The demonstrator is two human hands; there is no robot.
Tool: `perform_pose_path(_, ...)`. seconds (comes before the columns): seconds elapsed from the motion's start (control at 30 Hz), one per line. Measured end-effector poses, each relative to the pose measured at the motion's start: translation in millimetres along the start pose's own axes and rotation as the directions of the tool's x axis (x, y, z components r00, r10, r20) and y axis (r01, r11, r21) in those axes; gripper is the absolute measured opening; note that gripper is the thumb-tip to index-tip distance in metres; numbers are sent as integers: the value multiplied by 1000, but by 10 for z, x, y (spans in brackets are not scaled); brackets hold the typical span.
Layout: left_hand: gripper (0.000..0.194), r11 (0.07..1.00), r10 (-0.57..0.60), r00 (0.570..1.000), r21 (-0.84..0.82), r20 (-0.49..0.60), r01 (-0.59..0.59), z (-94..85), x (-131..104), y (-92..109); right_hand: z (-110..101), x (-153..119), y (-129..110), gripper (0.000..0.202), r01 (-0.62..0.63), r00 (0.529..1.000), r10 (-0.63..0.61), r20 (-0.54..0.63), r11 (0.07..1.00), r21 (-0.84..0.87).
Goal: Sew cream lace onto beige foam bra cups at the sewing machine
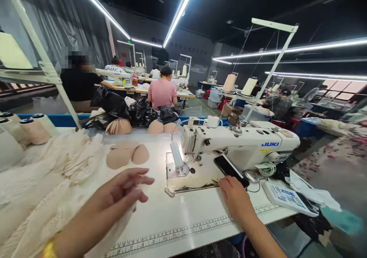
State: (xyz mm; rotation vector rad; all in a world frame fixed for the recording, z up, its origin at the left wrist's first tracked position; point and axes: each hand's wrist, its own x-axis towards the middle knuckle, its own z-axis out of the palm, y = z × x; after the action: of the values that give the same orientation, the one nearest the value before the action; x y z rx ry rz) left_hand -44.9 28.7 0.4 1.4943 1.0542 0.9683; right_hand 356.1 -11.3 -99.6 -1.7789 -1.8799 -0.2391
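Note:
My left hand (123, 196) hovers over the white table with its fingers spread, holding nothing. Just beyond it lie several beige bra cups (126, 156), flat on the tabletop. To its left a heap of cream lace fabric (57, 170) covers the table; some pale cloth also shows beneath my wrist. My right hand (235, 198) is closed at the near edge of a black smartphone (229, 168) on the sewing machine bed; its fingertips are partly hidden. A white JUKI sewing machine (243, 141) stands behind the phone, its needle area left of my right hand.
A printed ruler (183, 231) runs along the table's front. At right lie a computer mouse (252, 177) and a white control box (289, 198). Thread cones (36, 129) stand at left. Black plastic bags (143, 112) and stacked cups (119, 126) line the back edge. Several people sit at machines beyond.

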Motion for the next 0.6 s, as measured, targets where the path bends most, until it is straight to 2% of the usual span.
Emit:
perform_pose_path(0.1,62,994,-81,967,-54,243,97,371,73,-101,-6,-36,-324,36,-16,998,4,68,985,171)
perform_pose_path(0.17,69,984,-126,939,-81,320,160,532,125,-199,-60,-56,-641,31,-14,986,-45,158,936,353)
perform_pose_path(0.2,74,979,-135,929,-96,345,178,576,143,-239,-90,-60,-795,25,37,977,-119,176,911,410)
perform_pose_path(0.23,77,976,-133,923,-113,362,186,599,154,-268,-115,-59,-933,23,114,970,-194,145,893,435)
perform_pose_path(0.3,81,972,-117,913,-144,390,186,596,164,-295,-133,-39,-1138,25,282,945,-325,31,862,421)
perform_pose_path(0.37,83,968,-106,908,-168,405,188,567,162,-298,-100,1,-1249,28,383,921,-382,-74,854,351)
perform_pose_path(0.5,83,955,-100,901,-213,421,206,584,146,-327,50,86,-1365,26,449,888,-420,-188,881,149)
perform_pose_path(0.6,87,952,-105,892,-214,441,218,622,128,-338,110,118,-1473,23,531,829,-504,-243,845,62)
